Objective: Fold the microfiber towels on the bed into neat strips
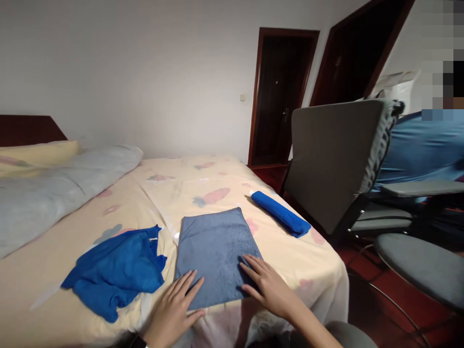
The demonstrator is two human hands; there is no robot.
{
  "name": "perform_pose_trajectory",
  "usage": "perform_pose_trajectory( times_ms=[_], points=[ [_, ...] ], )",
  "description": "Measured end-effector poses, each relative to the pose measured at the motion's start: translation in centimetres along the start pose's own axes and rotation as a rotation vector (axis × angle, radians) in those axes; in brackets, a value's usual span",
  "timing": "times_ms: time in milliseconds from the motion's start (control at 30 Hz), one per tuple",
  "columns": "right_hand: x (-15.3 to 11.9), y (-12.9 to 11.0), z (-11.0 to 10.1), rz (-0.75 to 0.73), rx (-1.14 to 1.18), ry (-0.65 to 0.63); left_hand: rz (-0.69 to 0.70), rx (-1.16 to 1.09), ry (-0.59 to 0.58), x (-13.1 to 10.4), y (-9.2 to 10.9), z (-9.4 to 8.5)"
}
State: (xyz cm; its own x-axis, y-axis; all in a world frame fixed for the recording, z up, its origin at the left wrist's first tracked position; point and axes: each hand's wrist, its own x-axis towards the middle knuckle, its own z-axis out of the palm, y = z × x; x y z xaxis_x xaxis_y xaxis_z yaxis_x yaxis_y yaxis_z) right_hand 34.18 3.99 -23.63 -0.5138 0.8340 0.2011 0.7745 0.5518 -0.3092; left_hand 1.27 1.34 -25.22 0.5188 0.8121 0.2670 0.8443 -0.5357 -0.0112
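Observation:
A grey-blue cloth point(213, 251), like a small towel, lies flat on the bed near its front edge. My left hand point(176, 304) rests with spread fingers at the cloth's lower left corner. On its right side, my right hand point(266, 285) lies with fingers apart, the fingertips on the fabric. Neither hand grips anything. To the left sits a crumpled bright blue cloth point(119, 270) with a small white tag. A folded blue cloth point(281, 212), long and narrow, is near the bed's right edge.
The bed point(174, 186) has a cream sheet with printed carrots. A long grey bolster point(72, 188) and a yellow pillow point(39, 154) lie at left. Right of the bed stand a grey chair point(329, 159), a person in a blue top point(427, 145) and a round stool point(424, 266).

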Motion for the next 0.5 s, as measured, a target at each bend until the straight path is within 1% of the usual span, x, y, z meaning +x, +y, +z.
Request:
perform_pose_trajectory(
  times_ms=[67, 133, 200, 267, 400, 500],
  points=[
    [-0.4, -0.2, -1.2, -0.058, 0.048, -0.038, 0.018, -0.027, 0.010, 0.0, 0.0, -0.7],
    [-0.6, 0.2, -1.8, -0.071, 0.072, -0.083, 0.028, -0.078, 0.005, 0.2, 0.0, -1.4],
    [-0.7, 0.9, -2.1, -0.055, 0.097, -0.098, 0.024, -0.137, -0.003, 0.4, 0.0, -2.0],
    [-0.9, 1.7, -2.1, -0.046, 0.169, -0.085, 0.008, -0.199, -0.014, 0.4, -0.1, -2.3],
    [-1.0, 3.0, -2.4, -0.003, 0.323, -0.044, -0.060, -0.336, -0.023, 0.3, -0.7, -2.2],
    [-0.5, 3.8, -2.6, 0.106, 0.363, -0.001, -0.160, -0.425, 0.030, 0.4, -1.6, -1.3]
  ],
)
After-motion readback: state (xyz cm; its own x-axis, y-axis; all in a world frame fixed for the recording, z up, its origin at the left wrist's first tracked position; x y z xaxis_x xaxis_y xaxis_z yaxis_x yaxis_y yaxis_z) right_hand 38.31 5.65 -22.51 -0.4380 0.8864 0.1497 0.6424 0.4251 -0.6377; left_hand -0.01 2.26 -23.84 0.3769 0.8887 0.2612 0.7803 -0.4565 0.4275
